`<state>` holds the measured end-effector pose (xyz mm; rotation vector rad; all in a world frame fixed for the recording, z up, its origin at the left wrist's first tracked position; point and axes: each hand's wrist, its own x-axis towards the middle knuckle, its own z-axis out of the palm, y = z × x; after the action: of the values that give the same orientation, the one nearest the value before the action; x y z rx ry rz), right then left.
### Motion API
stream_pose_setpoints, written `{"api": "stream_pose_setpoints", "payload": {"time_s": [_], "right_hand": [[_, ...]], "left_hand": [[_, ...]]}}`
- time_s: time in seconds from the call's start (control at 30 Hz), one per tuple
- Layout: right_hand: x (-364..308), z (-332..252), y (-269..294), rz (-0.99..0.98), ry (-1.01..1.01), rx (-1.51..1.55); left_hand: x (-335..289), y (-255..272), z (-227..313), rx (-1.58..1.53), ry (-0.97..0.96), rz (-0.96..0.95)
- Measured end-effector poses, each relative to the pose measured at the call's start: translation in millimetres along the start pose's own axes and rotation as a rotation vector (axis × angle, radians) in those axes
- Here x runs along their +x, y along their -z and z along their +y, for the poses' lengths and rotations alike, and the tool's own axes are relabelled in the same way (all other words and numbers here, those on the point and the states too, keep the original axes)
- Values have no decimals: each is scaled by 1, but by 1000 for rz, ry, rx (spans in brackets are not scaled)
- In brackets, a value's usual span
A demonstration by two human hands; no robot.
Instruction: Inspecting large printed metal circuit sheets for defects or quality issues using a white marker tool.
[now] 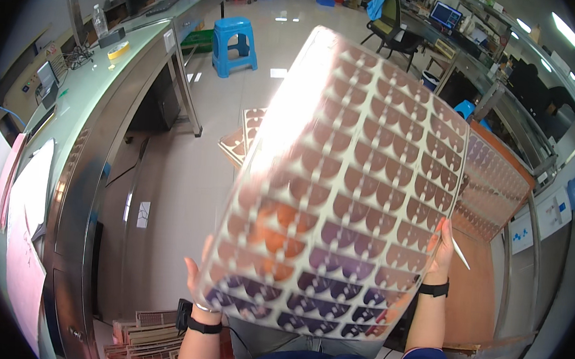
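Observation:
A large, stiff printed circuit board panel [356, 204] with rows of shiny copper-coloured half-round shapes is held tilted in front of me. My left hand [195, 276] grips its lower left edge; a thumb shows beside the edge, and most of the fingers are hidden by the panel. On the opposite edge, my right hand [441, 257] is closed around the panel's side. A thin white pen-like stick [461, 254] juts out from that same hand. Light glares off the panel's upper left part.
Similar panels [253, 120] lie beyond its left edge. At right, another patterned panel [494, 184] leans above a brown board [472, 286]. Stacked panels [149, 343] stand low at left, below a long workbench [134, 42]. A blue stool [233, 46] is farther off.

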<state>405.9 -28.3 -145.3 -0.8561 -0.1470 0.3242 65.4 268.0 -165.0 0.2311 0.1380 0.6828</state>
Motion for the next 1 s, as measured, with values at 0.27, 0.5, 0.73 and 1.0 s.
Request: {"api": "stream_pose_setpoints", "payload": {"time_s": [0.27, 0.5, 0.73, 1.0], "right_hand": [[-31, 52, -49, -73, 14, 224], [-22, -19, 11, 56, 155, 73], [-18, -35, 66, 189, 147, 59], [-25, -33, 64, 220, 116, 64]], "left_hand": [[8, -20, -84, 349, -50, 24], [11, -15, -46, 459, 77, 55], [6, -27, -44, 550, 135, 70], [8, -28, -39, 590, 210, 33]]}}
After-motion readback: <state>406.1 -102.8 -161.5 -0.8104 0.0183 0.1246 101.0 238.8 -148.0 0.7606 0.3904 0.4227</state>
